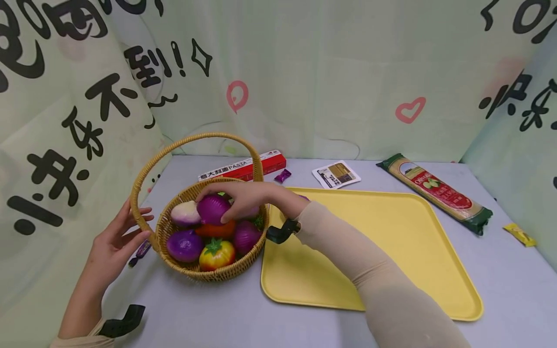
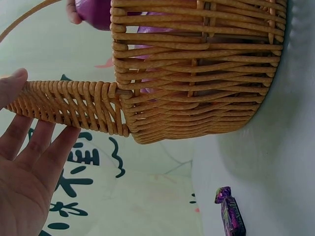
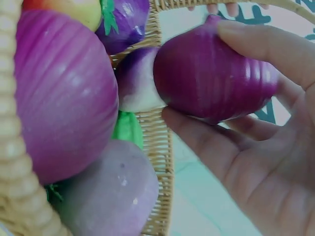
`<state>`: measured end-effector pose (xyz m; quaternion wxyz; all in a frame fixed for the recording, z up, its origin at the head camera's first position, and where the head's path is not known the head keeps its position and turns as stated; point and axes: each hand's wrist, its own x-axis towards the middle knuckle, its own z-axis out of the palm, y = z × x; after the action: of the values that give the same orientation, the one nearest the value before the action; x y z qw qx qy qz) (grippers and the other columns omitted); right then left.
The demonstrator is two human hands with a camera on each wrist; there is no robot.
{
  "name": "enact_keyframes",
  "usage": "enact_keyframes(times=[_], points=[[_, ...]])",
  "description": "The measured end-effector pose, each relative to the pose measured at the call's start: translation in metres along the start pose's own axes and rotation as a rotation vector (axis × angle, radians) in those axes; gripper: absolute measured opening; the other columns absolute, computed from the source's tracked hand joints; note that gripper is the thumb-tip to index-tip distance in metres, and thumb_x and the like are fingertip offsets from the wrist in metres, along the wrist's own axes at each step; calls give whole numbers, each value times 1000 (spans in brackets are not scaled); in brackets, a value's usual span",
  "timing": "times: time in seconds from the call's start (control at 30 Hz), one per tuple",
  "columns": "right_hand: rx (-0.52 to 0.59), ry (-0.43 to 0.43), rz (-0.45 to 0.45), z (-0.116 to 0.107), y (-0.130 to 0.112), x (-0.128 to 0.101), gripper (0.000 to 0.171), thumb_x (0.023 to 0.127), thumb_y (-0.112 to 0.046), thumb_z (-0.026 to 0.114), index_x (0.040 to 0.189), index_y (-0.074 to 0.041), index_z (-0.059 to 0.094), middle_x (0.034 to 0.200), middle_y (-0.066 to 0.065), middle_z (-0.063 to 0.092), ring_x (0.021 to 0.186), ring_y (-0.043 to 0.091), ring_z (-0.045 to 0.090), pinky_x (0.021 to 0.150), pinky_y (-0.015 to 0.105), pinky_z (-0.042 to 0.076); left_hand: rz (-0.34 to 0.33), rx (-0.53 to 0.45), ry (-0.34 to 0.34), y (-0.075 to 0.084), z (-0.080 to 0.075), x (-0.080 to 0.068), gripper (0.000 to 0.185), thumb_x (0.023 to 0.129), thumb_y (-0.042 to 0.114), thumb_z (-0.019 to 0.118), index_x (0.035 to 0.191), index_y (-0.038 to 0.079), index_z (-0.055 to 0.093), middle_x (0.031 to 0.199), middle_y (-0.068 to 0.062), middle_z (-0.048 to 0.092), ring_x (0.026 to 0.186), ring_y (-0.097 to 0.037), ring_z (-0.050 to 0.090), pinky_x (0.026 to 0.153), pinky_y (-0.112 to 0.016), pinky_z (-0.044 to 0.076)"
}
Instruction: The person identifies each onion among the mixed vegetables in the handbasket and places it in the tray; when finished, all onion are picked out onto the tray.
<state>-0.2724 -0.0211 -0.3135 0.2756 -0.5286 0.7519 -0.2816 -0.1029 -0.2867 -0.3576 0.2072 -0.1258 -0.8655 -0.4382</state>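
My right hand [image 1: 239, 195] grips a purple onion [image 3: 211, 73] between thumb and fingers, over the wicker basket [image 1: 213, 276]. My left hand [image 1: 114, 244] holds the side of the basket's handle [image 2: 69, 103], thumb on one side and fingers on the other. Inside the basket lie a second purple onion [image 1: 246, 237], a white and purple vegetable [image 1: 184, 213], a round purple eggplant [image 1: 184, 245], a yellow-red tomato [image 1: 217, 255] and an orange-red vegetable [image 1: 216, 230]. A pale purple vegetable [image 3: 110, 191] sits there too, partly hidden by my right hand in the head view.
A yellow tray [image 1: 374, 251] lies right of the basket, under my right forearm. Behind are a red pasta box [image 1: 274, 163], a purple candy [image 1: 283, 176] and a white packet [image 1: 336, 174]. A noodle bag [image 1: 435, 191] and yellow candy [image 1: 520, 234] lie right. Another wrapped candy [image 2: 230, 214] lies left.
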Motion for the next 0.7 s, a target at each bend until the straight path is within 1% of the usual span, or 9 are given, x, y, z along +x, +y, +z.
enact_keyframes(times=[0.13,0.23,0.33,0.43,0.53,0.7], points=[[82,78,-49,-3,3,-8,57,84,-11,67,133,-26,42,138,-6,41,120,12,47,100,25,46,16,1,-3,-1,-1,1,85,83,-13,60,151,18,21,124,30,51,111,13,52,84,-2,44],[140,103,-75,-4,5,-16,59,85,-9,66,135,-24,39,139,-3,40,120,14,47,99,26,47,26,-2,-3,-1,-1,1,85,82,-14,60,151,17,21,124,29,51,111,12,53,84,-2,44],[169,117,-87,-5,6,-24,62,86,-9,65,139,-22,37,142,-2,38,120,16,47,97,27,48,32,-5,-2,-2,-1,2,85,81,-15,60,151,17,22,124,29,52,110,12,54,84,-2,44],[172,138,-72,-4,6,-32,63,86,-10,65,141,-22,36,143,-3,37,119,16,48,96,28,49,31,-2,2,-1,-1,2,85,81,-15,60,151,17,22,124,29,52,110,11,54,84,-2,44],[175,166,-36,-4,2,-41,63,87,-10,65,142,-22,36,143,-1,37,118,18,49,95,29,50,32,0,4,-1,-1,2,85,81,-15,61,151,17,22,124,28,52,110,11,54,84,-2,44],[246,207,7,-3,-7,-58,61,86,-10,65,140,-21,38,139,4,41,117,22,52,94,32,51,41,1,7,-2,0,2,86,80,-16,61,150,16,23,123,29,52,109,12,54,84,-2,44]])
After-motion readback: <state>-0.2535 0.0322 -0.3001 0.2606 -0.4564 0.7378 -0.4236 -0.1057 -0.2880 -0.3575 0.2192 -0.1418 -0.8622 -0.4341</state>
